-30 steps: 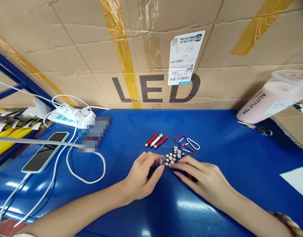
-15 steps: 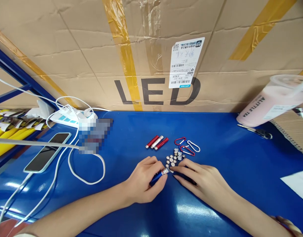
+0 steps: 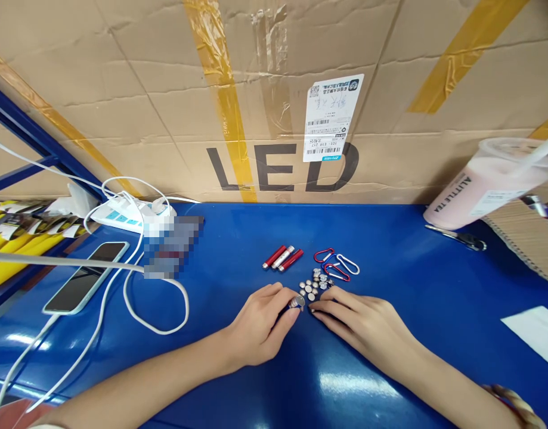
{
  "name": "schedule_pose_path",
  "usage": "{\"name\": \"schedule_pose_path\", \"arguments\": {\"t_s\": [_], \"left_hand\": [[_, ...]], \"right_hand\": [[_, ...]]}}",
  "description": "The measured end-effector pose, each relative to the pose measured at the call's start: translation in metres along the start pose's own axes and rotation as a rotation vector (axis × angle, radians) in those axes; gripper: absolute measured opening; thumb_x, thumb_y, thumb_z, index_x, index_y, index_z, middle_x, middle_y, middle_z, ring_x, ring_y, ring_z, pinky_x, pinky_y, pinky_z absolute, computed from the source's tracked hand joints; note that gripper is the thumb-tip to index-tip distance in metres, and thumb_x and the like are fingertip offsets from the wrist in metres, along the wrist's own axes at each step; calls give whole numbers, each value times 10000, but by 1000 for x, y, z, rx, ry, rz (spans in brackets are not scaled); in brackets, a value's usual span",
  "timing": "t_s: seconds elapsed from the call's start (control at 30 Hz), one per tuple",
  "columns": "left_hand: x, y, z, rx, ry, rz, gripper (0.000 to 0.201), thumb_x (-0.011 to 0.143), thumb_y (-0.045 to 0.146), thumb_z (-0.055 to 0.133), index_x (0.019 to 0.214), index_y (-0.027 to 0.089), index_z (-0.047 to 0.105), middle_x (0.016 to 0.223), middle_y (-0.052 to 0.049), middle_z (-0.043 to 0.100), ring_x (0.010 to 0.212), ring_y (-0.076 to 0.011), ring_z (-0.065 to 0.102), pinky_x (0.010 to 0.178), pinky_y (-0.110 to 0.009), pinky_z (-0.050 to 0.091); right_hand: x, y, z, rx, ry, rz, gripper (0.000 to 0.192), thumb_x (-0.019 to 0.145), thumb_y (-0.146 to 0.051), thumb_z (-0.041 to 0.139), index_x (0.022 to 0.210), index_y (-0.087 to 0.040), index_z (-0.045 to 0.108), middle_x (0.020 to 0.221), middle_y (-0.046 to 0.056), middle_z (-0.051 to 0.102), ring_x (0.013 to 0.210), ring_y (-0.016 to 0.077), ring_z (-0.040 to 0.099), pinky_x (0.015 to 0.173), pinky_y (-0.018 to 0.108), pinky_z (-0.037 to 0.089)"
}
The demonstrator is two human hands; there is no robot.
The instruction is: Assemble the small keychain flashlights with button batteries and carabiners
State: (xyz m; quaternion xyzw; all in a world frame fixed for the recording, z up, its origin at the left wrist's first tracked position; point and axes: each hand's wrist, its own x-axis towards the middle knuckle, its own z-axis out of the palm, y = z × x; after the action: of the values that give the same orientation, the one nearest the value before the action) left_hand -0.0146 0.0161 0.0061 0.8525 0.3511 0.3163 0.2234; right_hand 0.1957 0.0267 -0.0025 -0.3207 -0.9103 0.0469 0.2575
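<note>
Left hand: my left hand (image 3: 261, 325) is curled on the blue table (image 3: 238, 262), thumb and fingers closed around a small blue torch (image 3: 293, 304), whose silver open end points up and to the right
Right hand: my right hand (image 3: 364, 325) lies flat and low just right of it, fingers stretched out; the forefinger tip sits against the table right beside the torch's silver end. Whether it pinches a cell I cannot tell, it is too small to see
Button cells: a loose heap of silver button cells (image 3: 313, 285) lies just beyond both sets of fingertips, nearly touching them
Red tubes: three red tubes (image 3: 282, 258) lie side by side, a little farther back and left of the heap
Clips: red, blue and white carabiner clips (image 3: 336, 264) lie right of the tubes, overlapping one another
Left side: a phone (image 3: 86, 276) lies face up by a looped white cable (image 3: 154, 310) and a power strip (image 3: 121, 215)
Back: a cardboard box (image 3: 282, 95) marked LED stands along the table's far edge
Right side: a pink drink cup (image 3: 488, 185) leans near the corner
</note>
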Motion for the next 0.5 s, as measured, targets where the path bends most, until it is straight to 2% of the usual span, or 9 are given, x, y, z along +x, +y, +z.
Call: {"name": "schedule_pose_path", "arguments": {"t_s": [0.13, 0.3, 0.4, 0.5], "left_hand": [[0, -2, 2, 44, 27, 41, 195, 980, 228, 310, 964, 154, 489, 716, -36, 608, 633, -162, 485, 617, -272, 426], [0, -5, 5, 50, 17, 104, 183, 964, 241, 379, 992, 139, 529, 753, -64, 642, 625, -164, 491, 591, -273, 438], [0, -5, 6, 45, -2, 126, 201, 960, 249, 400, 989, 130, 559, 717, -60, 638, 623, -164, 499, 591, -270, 448], [0, -5, 6, 62, -14, 146, 235, 966, 260, 389, 989, 120, 577, 708, -64, 637, 622, -163, 498, 586, -271, 454]], "right_hand": [[-1, -2, -3, 64, 134, 31, 221, 965, -248, 429, 940, -180, 638, 883, 4, 682, 676, 84, 657, 582, 200, 483], [-4, -7, -8, 165, 324, 25, 66, 870, -177, 601, 918, -163, 645, 805, 12, 666, 640, 75, 624, 574, 181, 487], [-6, -8, -7, 154, 361, -41, 96, 838, -134, 635, 933, -151, 641, 787, 20, 667, 646, 87, 625, 567, 196, 495], [-9, -7, -5, 129, 334, -53, 150, 828, -117, 643, 969, -166, 634, 814, 20, 676, 660, 100, 635, 563, 215, 505]]}}
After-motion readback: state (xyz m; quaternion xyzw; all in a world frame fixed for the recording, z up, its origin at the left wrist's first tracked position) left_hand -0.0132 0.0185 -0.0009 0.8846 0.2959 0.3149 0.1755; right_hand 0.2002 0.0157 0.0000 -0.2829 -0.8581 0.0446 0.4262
